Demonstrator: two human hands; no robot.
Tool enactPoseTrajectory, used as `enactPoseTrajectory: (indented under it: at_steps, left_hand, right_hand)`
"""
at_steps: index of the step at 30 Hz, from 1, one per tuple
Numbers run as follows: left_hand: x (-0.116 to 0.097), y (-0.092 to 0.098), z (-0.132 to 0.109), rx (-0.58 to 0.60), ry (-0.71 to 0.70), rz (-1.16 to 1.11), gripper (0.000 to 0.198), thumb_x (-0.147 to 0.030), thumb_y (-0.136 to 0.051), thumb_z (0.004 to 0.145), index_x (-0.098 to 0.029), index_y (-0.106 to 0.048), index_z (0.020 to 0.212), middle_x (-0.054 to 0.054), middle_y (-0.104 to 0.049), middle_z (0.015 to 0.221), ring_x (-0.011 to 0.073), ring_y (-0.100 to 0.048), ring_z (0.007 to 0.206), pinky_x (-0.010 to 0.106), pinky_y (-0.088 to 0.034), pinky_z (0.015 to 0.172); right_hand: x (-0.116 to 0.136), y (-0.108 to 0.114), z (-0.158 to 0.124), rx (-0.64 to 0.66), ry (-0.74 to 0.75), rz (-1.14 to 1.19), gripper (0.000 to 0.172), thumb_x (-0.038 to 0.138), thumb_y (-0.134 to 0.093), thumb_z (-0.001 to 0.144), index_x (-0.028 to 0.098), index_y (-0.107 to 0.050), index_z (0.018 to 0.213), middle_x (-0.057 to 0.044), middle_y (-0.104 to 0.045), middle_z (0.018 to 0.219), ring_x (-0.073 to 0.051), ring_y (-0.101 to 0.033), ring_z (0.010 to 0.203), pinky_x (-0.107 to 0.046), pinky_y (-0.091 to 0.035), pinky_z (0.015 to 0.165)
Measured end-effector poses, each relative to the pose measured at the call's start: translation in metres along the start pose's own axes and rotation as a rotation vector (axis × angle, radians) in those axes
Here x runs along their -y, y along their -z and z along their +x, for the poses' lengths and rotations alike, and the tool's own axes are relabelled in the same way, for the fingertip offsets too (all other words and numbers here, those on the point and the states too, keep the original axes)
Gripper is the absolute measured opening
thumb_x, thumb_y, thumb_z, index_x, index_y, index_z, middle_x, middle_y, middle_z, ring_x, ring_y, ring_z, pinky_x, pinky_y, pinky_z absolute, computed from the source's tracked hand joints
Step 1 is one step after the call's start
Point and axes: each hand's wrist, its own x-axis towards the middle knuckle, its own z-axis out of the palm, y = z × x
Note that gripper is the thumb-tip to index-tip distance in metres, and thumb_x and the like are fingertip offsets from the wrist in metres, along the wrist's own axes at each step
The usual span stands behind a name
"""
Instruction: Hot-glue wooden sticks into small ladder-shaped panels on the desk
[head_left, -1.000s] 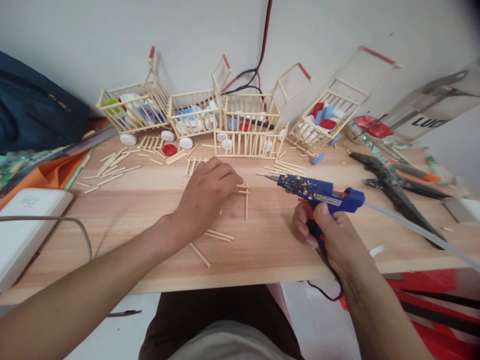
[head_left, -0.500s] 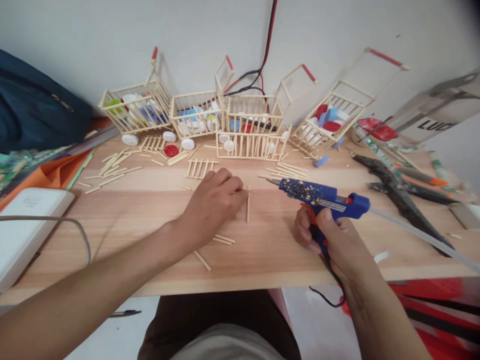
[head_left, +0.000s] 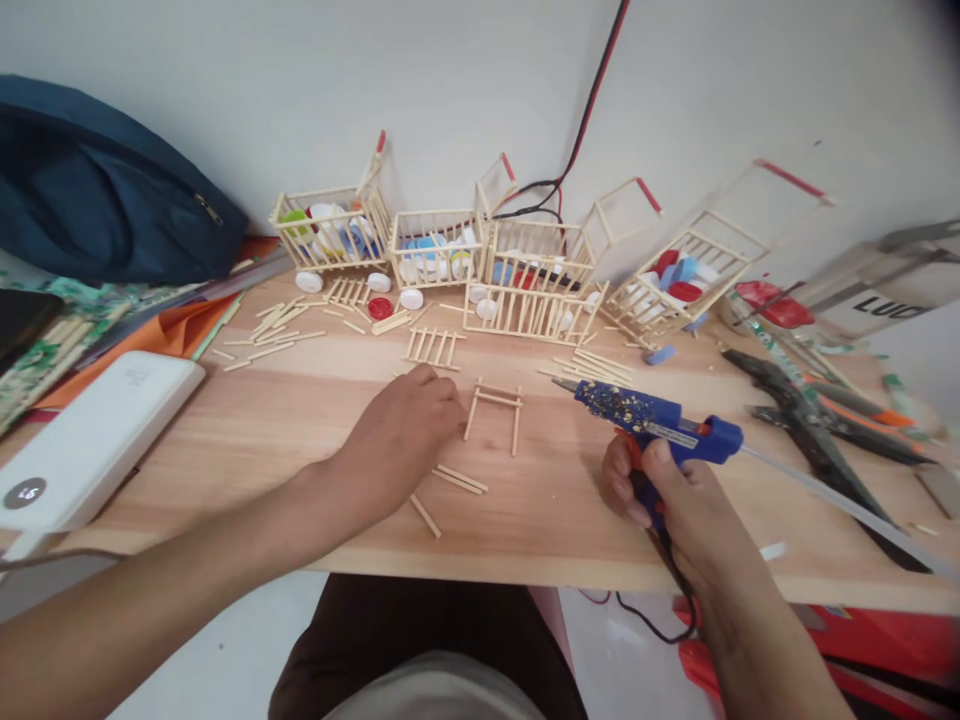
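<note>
My right hand (head_left: 667, 495) is wrapped round the grip of a blue hot glue gun (head_left: 656, 420), whose nozzle points left above the wooden board (head_left: 262, 430). My left hand (head_left: 401, 440) rests knuckles-up on the board with its fingers curled, and I cannot see whether anything is in them. Just to its right lies a small frame of glued sticks (head_left: 495, 408), shaped like a short ladder. Two loose sticks (head_left: 459, 478) and one more stick (head_left: 425, 516) lie below the hand.
Several stick-built carts (head_left: 435, 245) holding bottle caps stand along the wall, with loose sticks (head_left: 274, 335) and a flat stick panel (head_left: 433, 347) before them. Pliers and cutters (head_left: 814, 420) lie at right. A white power bank (head_left: 90, 440) and a dark bag (head_left: 112, 215) lie at left.
My left hand has drawn back to the left and uncovered the small stick frame. The camera has tilted down and left. The glue gun stays in my right hand.
</note>
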Motion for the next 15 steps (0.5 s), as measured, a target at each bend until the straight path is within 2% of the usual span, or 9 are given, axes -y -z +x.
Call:
enactPoseTrajectory:
  at_steps: [6,10,15]
  left_hand:
    - [-0.009,-0.005,-0.013,-0.006,0.006,-0.039,0.018,-0.013,-0.055,0.089,-0.017,-0.067,0.076,0.003,-0.064,0.082,0.0173,-0.051,0.081,0.031,-0.043,0.077]
    - [-0.01,0.001,-0.009,-0.001,0.002,-0.075,0.018,-0.013,-0.054,0.089,-0.017,-0.065,0.075,0.002,-0.064,0.079,0.0171,-0.052,0.079,0.032,-0.043,0.077]
    - [0.0,0.007,0.01,-0.07,0.248,-0.076,0.016,-0.013,-0.051,0.089,-0.016,-0.065,0.081,0.003,-0.066,0.082,0.0194,-0.054,0.083,0.033,-0.042,0.077]
  right_hand:
    - [0.004,-0.006,0.0,-0.02,-0.002,-0.053,0.042,0.058,-0.051,0.087,0.019,-0.051,0.071,0.003,-0.046,0.058,-0.007,-0.034,0.043,-0.025,-0.02,0.044]
    - [0.006,-0.007,0.001,-0.005,0.005,-0.075,0.04,0.055,-0.049,0.089,0.019,-0.05,0.073,0.003,-0.046,0.059,-0.007,-0.035,0.044,-0.025,-0.02,0.045]
    - [0.012,-0.01,0.007,0.029,0.03,-0.157,0.041,0.054,-0.046,0.091,0.018,-0.05,0.072,0.003,-0.047,0.061,-0.006,-0.036,0.043,-0.026,-0.02,0.045]
